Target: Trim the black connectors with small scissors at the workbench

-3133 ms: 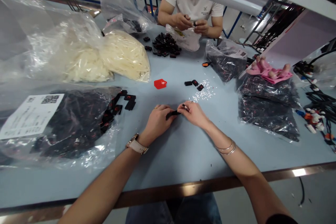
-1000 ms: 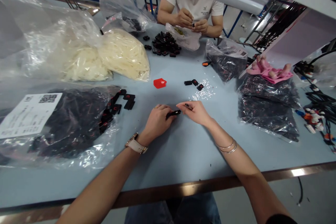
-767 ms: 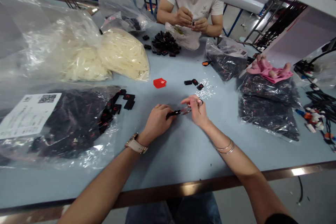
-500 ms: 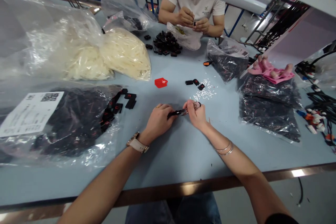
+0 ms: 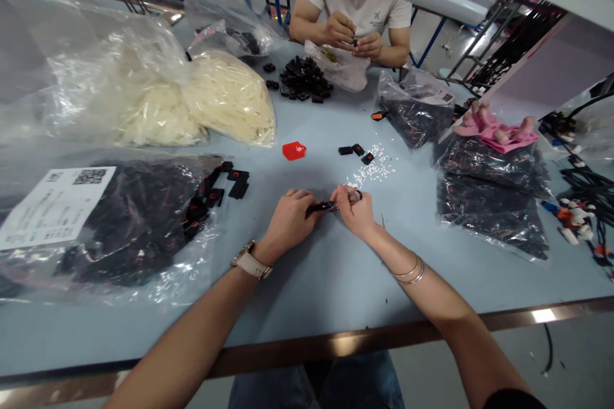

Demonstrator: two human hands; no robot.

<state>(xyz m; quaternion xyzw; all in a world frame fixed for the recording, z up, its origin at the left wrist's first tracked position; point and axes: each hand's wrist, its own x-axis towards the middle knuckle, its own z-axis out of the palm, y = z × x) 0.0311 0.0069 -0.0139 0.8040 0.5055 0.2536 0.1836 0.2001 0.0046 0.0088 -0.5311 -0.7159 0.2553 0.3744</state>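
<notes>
My left hand (image 5: pixel 293 214) is closed around a slim black plastic piece (image 5: pixel 320 206), which points right toward my other hand. My right hand (image 5: pixel 355 211) is closed, its thumb and fingers pinched at the right end of that black piece. A small dark-ended item (image 5: pixel 359 194) shows at its knuckles, but its kind is mostly hidden by the fingers. Just beyond my right hand lie scattered tiny white pieces (image 5: pixel 377 166), with a few black connector housings (image 5: pixel 357 150) beside them. A red piece (image 5: pixel 293 151) with a few white bits on it lies farther left.
At left is a labelled clear bag (image 5: pixel 129 223) of black parts, some spilling out. Behind it stand bags of cream-coloured strips (image 5: pixel 230 99). Bags of black parts (image 5: pixel 494 204) and a pink glove (image 5: pixel 499 131) lie right. A co-worker (image 5: pixel 355 13) sits opposite behind a black pile (image 5: pixel 306 77).
My right hand has shifted slightly left along the black piece, and its fingers have moved closer to it. My left hand stays nearly still.
</notes>
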